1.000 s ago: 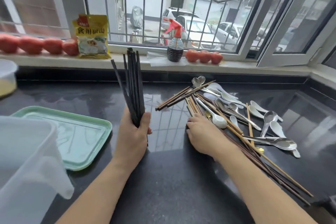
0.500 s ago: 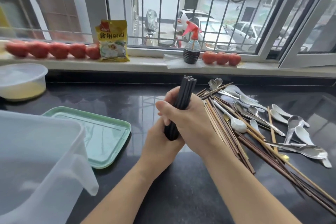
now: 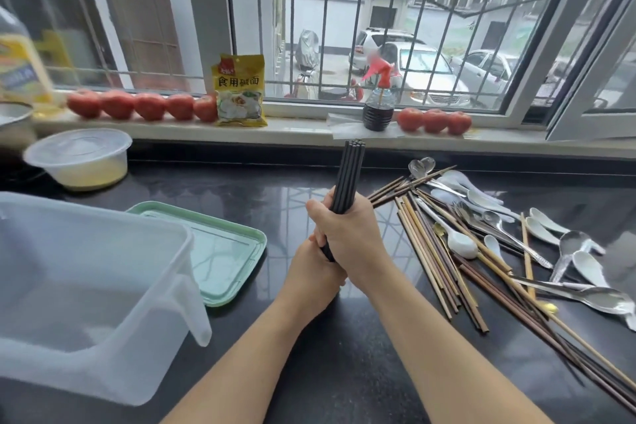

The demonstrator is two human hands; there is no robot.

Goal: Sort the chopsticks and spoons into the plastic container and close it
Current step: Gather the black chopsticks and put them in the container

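Both my hands, left [image 3: 315,272] below right [image 3: 351,234], grip the black chopsticks [image 3: 349,175] upright, squaring them; next they go left into the container [image 3: 103,286].

Tomatoes [image 3: 150,106], yellow packet [image 3: 240,91], blurred spray bottle [image 3: 378,98] on sill.

Barred window [image 3: 378,27] above glossy, seemingly stone counter [image 3: 344,372].

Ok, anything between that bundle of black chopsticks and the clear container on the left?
Nothing visible blocks it. Both hands grip the black chopsticks upright over the counter; the plastic container is open-topped, and the green lid lies flat beside it, low under the path.
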